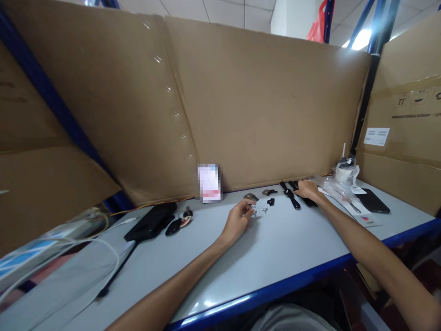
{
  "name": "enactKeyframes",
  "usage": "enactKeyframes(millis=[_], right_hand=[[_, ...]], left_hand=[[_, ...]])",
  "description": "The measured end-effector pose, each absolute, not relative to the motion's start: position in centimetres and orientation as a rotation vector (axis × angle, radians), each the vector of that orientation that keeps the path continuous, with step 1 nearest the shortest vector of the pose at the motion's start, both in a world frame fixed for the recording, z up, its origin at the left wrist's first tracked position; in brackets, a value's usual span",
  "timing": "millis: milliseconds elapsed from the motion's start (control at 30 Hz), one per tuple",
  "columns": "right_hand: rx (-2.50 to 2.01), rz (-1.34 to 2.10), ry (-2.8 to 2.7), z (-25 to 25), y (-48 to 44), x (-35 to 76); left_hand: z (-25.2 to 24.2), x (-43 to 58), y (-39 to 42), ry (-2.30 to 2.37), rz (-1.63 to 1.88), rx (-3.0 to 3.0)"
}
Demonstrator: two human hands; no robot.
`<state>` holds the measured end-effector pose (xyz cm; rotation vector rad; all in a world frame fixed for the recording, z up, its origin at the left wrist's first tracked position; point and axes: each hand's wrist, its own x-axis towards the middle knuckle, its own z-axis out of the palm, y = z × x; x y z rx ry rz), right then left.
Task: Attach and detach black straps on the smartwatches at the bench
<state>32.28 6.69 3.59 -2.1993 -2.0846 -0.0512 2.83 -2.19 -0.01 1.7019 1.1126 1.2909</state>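
Observation:
My left hand [238, 217] is over the middle of the table, thumb and fingers closed in a pinch around a small silver metal piece [253, 206]. Close to its fingertips lies another small silver piece, shaped like a wing screw [264, 210]. Beyond them are a dark curved metal part [251, 197], a similar metal and black part [269, 192] and a small black part [271, 202]. My right hand [308, 189] reaches to the back right, fingers bent over long black handle-like parts [310, 201]. One more black handle-like part [291, 196] lies to its left.
To the right are clear plastic packaging [336, 189], a black phone [374, 201] and a lidded cup with a straw [344, 171]. On the left lie a black box-shaped device [151, 223], keys with a fob [174, 226] and a power strip [44, 246] with white cables. Cardboard walls [258, 105] enclose the table.

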Motion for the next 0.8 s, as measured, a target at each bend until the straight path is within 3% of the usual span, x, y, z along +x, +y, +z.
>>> enactKeyframes(millis=[267, 633, 700, 800], right_hand=[[-2.164, -0.010, -2.064, 3.1, 6.8, 32.0], [-1.929, 0.344, -1.808, 5.5, 6.9, 33.2], [-1.734, 0.541, -1.778, 6.0, 6.0, 31.8], [-1.194, 1.218, -1.527, 6.0, 3.8, 28.2]], left_hand=[[0.9, 3.1, -2.8, 1.067, 1.251, 1.614], [0.8, 3.0, -2.9, 1.007, 1.144, 1.588], [0.9, 3.4, -3.3, 0.985, 1.102, 1.573], [1.1, 4.1, -3.9, 0.944, 1.064, 1.561]])
